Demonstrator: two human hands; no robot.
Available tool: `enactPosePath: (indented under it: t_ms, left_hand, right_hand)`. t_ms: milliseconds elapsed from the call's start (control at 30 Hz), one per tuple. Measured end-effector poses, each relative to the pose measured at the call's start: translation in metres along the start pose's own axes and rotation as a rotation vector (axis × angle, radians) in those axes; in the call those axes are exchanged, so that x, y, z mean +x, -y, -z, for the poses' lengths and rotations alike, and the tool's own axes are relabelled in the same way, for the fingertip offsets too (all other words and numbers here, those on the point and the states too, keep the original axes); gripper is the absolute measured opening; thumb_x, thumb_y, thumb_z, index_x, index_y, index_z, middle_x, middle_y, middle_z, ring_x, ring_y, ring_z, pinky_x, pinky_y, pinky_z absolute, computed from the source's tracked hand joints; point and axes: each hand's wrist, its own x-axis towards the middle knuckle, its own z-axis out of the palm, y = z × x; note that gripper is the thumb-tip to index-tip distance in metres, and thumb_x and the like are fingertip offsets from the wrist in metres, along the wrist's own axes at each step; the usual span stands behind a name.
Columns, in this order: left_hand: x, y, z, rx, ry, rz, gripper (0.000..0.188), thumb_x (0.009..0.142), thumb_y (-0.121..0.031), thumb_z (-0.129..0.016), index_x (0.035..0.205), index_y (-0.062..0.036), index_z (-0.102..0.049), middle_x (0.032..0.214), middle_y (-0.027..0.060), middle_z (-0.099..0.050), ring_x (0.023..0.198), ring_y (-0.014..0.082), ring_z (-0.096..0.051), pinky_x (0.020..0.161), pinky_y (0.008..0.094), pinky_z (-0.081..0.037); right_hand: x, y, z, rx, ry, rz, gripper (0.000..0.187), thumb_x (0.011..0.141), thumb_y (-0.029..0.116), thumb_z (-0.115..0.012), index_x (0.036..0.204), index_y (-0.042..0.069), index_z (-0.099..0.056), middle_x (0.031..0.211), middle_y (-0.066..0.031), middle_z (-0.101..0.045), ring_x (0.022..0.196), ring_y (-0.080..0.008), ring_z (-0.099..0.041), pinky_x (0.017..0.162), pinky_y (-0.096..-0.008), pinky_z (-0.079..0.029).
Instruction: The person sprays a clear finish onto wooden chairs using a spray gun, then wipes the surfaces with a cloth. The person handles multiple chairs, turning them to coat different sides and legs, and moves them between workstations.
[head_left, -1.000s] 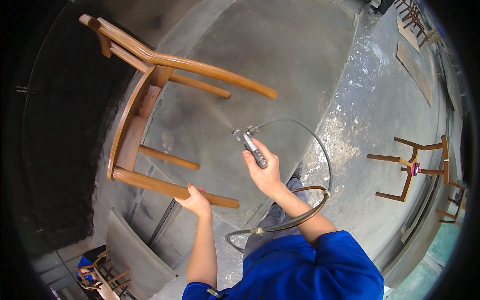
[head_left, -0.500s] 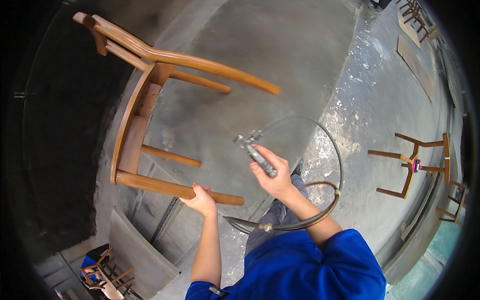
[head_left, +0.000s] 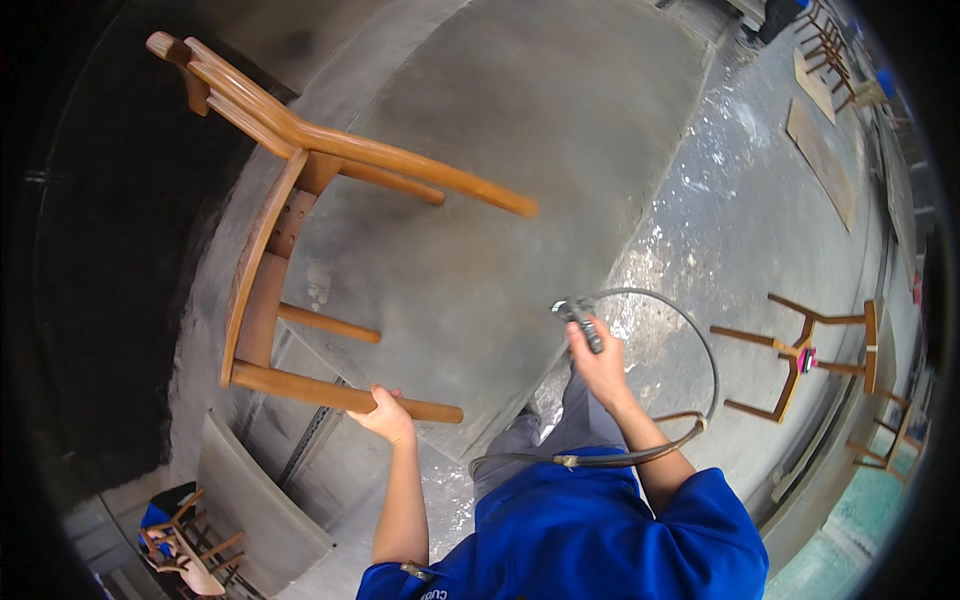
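A brown wooden chair [head_left: 410, 161] lies on its side at the left, its legs pointing right. My left hand [head_left: 383, 415] is wrapped round its nearest leg, close to the leg's free end. In my right hand [head_left: 600, 364] is a metal spray gun [head_left: 580, 322], gripped by its handle and held apart from the chair. From the gun a dark hose [head_left: 716, 370] loops right, then back across my right forearm and in front of my body. Part of my left fingers is hidden behind the leg.
A grey board-like surface [head_left: 520, 90] spreads beneath the chair. To the right, another wooden chair frame [head_left: 798, 350] lies on the paint-spotted floor [head_left: 690, 240]. More chairs [head_left: 826, 45] stand far right; others [head_left: 190, 550] are at lower left near a grey panel [head_left: 255, 490].
My right hand has drawn the spray gun right and down, away from the chair. My left hand and the chair legs sit slightly lower and further left in view.
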Motion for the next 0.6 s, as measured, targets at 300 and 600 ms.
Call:
enactPosePath:
  t_ms: [300, 600]
  left_hand:
    - [-0.031, 0.011, -0.020, 0.205, -0.085, 0.074, 0.028, 0.089, -0.011, -0.057, 0.109, 0.0025, -0.043, 0.071, 0.0151, -0.063, 0.059, 0.0260, -0.065, 0.060, 0.0375, -0.056]
    - [-0.072, 0.025, -0.022, 0.162, -0.087, 0.544, 0.033, 0.088, -0.022, -0.067, 0.114, -0.0032, -0.056, 0.099, 0.0137, -0.071, 0.094, 0.0244, -0.068, 0.081, 0.0415, -0.055]
  right_hand:
    - [0.200, 0.094, 0.108, 0.148, 0.107, 0.059, 0.048, 0.104, 0.050, -0.051, 0.089, 0.006, -0.061, 0.069, -0.0030, -0.065, 0.055, -0.0084, -0.059, 0.042, -0.0235, -0.040]
    - [0.284, 0.206, 0.117, 0.263, 0.615, 0.156, 0.047, 0.100, 0.050, -0.060, 0.095, 0.004, -0.065, 0.071, -0.0019, -0.065, 0.065, -0.0095, -0.063, 0.058, -0.0257, -0.049]
